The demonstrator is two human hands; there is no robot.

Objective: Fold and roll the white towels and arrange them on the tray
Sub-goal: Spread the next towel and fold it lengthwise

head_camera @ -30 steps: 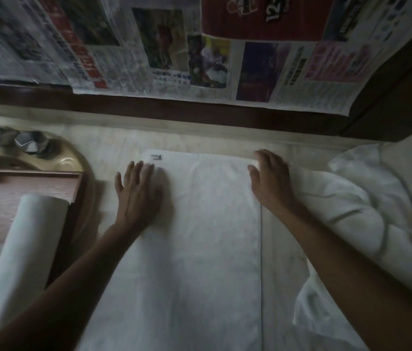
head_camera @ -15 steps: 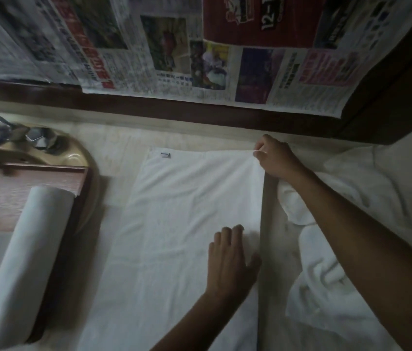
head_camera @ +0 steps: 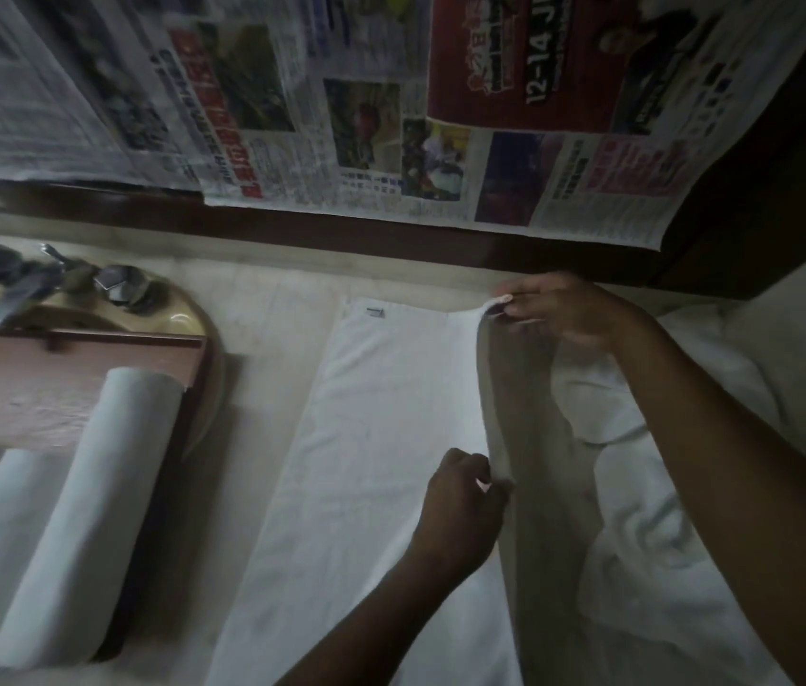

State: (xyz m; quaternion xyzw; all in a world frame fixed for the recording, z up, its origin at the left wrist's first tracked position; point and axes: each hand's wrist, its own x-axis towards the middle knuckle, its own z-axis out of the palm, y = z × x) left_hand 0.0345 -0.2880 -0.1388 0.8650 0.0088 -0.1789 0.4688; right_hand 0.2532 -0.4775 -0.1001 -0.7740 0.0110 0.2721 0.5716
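Right hand [head_camera: 567,314] pinches the one-o'clock corner of the flat white cloth towel [head_camera: 381,438], left hand [head_camera: 460,509] its three-o'clock edge; I judge it limp, light: grip hems.

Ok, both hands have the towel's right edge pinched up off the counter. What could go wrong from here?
1. The right hand pinches the towel at its far corner and the left hand pinches it at mid-edge. The near stretch is unheld, so the fold may land skewed.
2. The loose pile lies close beside the raised edge and might snag or get dragged along.
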